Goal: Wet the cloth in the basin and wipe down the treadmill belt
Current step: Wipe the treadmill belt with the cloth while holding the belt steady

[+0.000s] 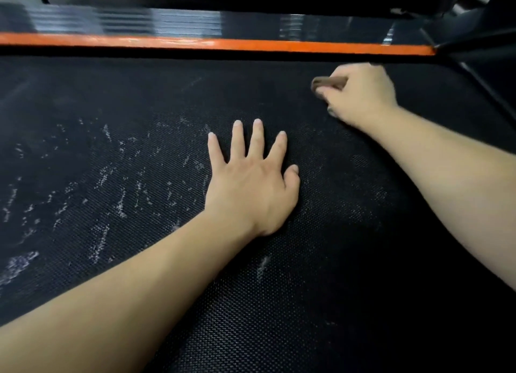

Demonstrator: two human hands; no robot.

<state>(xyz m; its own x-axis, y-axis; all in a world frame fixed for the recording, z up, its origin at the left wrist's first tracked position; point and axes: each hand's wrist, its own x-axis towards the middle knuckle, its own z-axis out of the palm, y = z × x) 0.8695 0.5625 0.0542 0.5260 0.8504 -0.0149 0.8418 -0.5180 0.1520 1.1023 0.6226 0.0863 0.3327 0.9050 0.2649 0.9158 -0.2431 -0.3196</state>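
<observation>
Black, textured treadmill belt [363, 261] fills the head view, bounded on the far side by an orange strip [251, 44] and a glossy dark side rail [125, 21]. Left hand [251, 177]: flat on the belt near the middle, palm down, fingers spread, holding nothing; judged to be bracing. Right hand [360, 93]: farther off, near the orange strip, fingers curled round a small brownish cloth [329, 82] bunched against the belt; only its edge shows past the knuckles. Whether the cloth is wet cannot be told, and no basin is in view. Whitish streaks [103, 177] of dust or lint cover the belt left of the left hand; the patch around the right hand looks cleaner. Judgement: wiping is under way, with most of the visible belt left to do
</observation>
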